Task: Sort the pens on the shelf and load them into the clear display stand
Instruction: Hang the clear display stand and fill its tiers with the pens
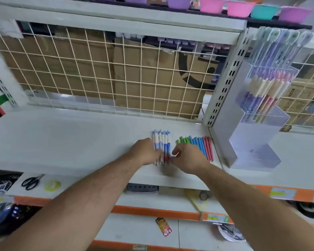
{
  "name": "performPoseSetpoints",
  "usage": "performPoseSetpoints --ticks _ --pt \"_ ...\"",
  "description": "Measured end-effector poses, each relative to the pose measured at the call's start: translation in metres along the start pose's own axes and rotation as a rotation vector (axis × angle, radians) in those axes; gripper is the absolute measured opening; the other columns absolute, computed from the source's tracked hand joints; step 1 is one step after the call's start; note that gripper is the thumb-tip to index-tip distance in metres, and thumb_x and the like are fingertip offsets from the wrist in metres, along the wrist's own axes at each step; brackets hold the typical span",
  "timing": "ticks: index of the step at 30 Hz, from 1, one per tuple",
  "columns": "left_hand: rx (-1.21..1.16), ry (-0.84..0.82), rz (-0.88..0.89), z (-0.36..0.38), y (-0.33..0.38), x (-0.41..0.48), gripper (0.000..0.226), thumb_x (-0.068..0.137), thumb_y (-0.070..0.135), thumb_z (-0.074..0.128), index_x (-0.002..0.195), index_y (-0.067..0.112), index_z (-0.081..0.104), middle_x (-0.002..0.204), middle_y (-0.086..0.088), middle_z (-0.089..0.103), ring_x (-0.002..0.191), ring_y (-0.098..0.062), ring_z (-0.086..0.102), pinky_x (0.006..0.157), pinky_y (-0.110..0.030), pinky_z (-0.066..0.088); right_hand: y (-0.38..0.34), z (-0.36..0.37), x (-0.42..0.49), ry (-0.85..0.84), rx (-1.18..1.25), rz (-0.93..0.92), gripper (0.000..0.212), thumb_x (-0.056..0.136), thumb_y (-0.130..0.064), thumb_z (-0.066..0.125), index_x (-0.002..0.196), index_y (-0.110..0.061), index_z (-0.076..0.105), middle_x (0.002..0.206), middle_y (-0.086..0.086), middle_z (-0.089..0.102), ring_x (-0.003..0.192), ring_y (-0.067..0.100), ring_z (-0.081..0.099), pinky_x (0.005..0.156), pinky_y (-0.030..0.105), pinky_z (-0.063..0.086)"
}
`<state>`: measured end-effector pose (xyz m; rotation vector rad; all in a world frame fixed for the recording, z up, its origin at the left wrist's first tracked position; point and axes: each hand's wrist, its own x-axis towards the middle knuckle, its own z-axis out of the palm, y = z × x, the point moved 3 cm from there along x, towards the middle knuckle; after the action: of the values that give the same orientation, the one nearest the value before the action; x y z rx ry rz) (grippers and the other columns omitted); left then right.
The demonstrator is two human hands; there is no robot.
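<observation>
Left hand [145, 151], right hand [189, 157], grip clamping white pens [161, 140], clear stand [252, 145] holding pastel pens [265, 91]

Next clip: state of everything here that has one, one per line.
white-bodied pens: bunched side by side, between both hands
coloured pens: flat row, grouped green, blue, red
display stand: upright, upper tier holds pens
left hand: against the bunch's left side, grip blurred
right hand: fingers curled at the bunch's right side
scissors: closed, lying flat
</observation>
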<state>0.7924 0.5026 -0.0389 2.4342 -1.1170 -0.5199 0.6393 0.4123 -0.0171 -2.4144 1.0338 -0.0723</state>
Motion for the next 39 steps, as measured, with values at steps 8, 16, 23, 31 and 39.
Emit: performPoseSetpoints --ticks 8,16,23,31,39 --pt "-0.036 -0.010 -0.106 0.002 -0.005 0.007 0.022 0.089 0.035 0.061 0.094 0.016 0.052 0.083 0.001 0.058 0.067 -0.013 0.054 0.047 -0.026 0.033 -0.011 0.010 0.006 0.003 -0.030 0.036 0.010 0.090 -0.033 0.068 0.097 -0.027 0.069 0.090 -0.005 0.071 0.079 0.017 0.069 0.077 0.042 0.062" --pt "-0.090 0.019 -0.172 0.003 -0.004 0.011 0.024 0.085 0.033 0.066 0.094 0.014 0.055 0.078 0.002 0.058 0.062 -0.014 0.056 0.045 -0.024 0.036 -0.009 0.012 0.005 0.034 0.036 0.045 0.006 0.088 -0.032 0.071 0.083 -0.030 0.067 0.079 -0.008 0.070 0.072 0.014 0.068 0.069 0.037 0.059" --pt "-0.133 0.039 -0.179 0.007 -0.006 0.013 0.027 0.087 0.037 0.064 0.097 0.012 0.059 0.081 0.001 0.065 0.059 -0.011 0.058 0.044 -0.023 0.038 -0.009 0.006 0.003 0.038 0.029 0.025 0.008 0.089 -0.029 0.069 0.082 -0.029 0.065 0.080 -0.010 0.068 0.076 0.013 0.066 0.073 0.037 0.059" --pt "-0.069 0.041 -0.163 0.008 -0.008 0.014 0.021 0.091 0.024 0.062 0.104 0.008 0.063 0.086 -0.002 0.061 0.070 -0.019 0.061 0.046 -0.024 0.038 -0.011 0.001 0.004 0.033 0.027 -0.001 0.005 0.090 -0.024 0.066 0.086 -0.027 0.066 0.084 -0.006 0.070 0.078 0.013 0.067 0.077 0.037 0.060" --pt "0.023 0.072 -0.164 0.015 -0.010 0.022 0.026 0.095 0.025 0.056 0.114 0.007 0.059 0.110 -0.008 0.067 0.098 -0.025 0.066 0.072 -0.030 0.050 -0.009 0.002 0.007 0.013 0.008 -0.004 0.007 0.091 -0.025 0.066 0.085 -0.029 0.064 0.085 -0.010 0.067 0.081 0.011 0.065 0.075 0.030 0.057"
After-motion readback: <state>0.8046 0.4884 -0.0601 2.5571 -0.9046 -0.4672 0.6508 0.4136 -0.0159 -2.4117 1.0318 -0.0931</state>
